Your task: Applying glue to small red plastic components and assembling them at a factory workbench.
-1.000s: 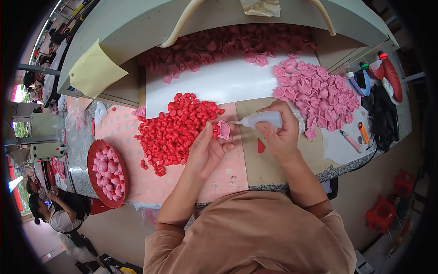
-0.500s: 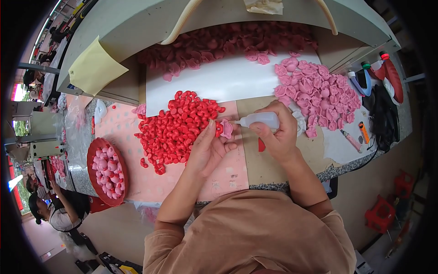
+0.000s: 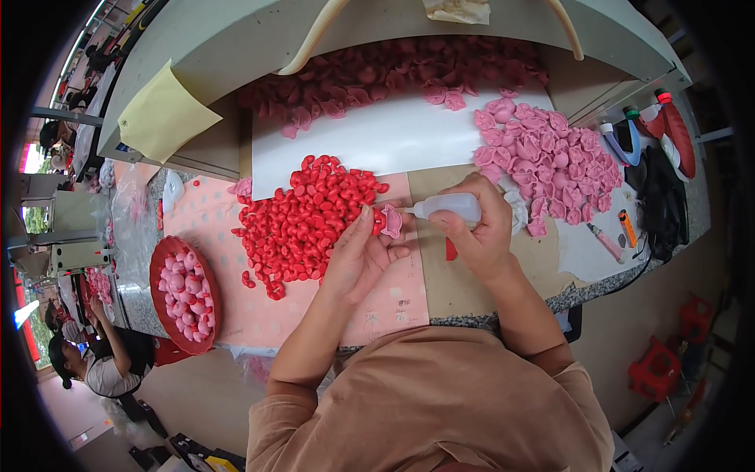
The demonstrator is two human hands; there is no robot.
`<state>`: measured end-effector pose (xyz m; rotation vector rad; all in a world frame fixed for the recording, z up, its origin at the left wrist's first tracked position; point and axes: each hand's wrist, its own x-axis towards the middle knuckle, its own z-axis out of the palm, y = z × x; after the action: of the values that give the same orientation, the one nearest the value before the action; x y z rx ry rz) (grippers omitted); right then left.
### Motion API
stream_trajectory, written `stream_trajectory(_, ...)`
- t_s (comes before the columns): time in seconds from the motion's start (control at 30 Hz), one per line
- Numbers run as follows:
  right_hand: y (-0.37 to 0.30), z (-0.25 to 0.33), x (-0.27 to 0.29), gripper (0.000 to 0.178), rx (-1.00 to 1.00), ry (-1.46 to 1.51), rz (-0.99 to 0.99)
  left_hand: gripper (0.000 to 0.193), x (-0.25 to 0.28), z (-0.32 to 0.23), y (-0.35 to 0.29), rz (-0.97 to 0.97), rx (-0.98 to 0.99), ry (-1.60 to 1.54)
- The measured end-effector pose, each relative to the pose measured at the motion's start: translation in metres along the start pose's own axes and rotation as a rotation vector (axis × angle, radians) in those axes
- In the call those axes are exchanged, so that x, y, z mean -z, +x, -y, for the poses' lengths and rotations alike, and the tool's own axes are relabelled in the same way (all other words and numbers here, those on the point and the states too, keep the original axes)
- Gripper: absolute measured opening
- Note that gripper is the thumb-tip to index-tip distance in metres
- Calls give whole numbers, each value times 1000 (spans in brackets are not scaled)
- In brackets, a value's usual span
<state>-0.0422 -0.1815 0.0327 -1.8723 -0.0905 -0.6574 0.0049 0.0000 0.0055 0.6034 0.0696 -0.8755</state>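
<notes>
My left hand [image 3: 351, 263] pinches a small pink, frilled, cup-shaped piece [image 3: 392, 222] together with a red piece [image 3: 377, 219], over the middle of the worktable. Wrapped in my right hand [image 3: 489, 240] is a translucent white squeeze bottle [image 3: 447, 206], held nearly level. Its thin nozzle points left, and the tip is at the pink piece; whether it touches, I cannot tell. Just left of my fingers lies a heap of glossy red pieces [image 3: 295, 224]. Beyond my right hand is a pile of pink frilled cups [image 3: 554, 161].
A red basket [image 3: 157, 307] of pink-and-red pieces stands at the left. More pink cups [image 3: 362, 75] lie on white paper under the grey hood [image 3: 228, 55]. At the right are an orange cutter [image 3: 627, 228], a tube [image 3: 605, 242] and bottles. A co-worker [image 3: 102, 370] is at far left.
My hands, the bottle and the pink piece look almost unmoved. At far left, the co-worker's arm has shifted slightly.
</notes>
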Motion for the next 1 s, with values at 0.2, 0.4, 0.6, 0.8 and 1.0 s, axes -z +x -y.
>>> stream_trajectory(0.2, -1, -1, 0, 26, -8, 2, 7, 45, -1, 0, 0, 1, 0, 9)
stream_trajectory(0.4, -1, -2, 0, 25, 13, -15, 4, 44, -2, -1, 0, 0, 1, 10)
stream_trajectory(0.6, -1, -2, 0, 26, 27, -17, 4, 43, 2, 0, 0, 25, 3, -2)
stream_trajectory(0.8, -2, -5, 0, 28, 70, -56, -8, 42, 0, 0, 0, 3, -4, 21)
stream_trajectory(1.0, -1, -3, 0, 28, 83, -85, 4, 40, 2, 0, 1, -10, 14, 20)
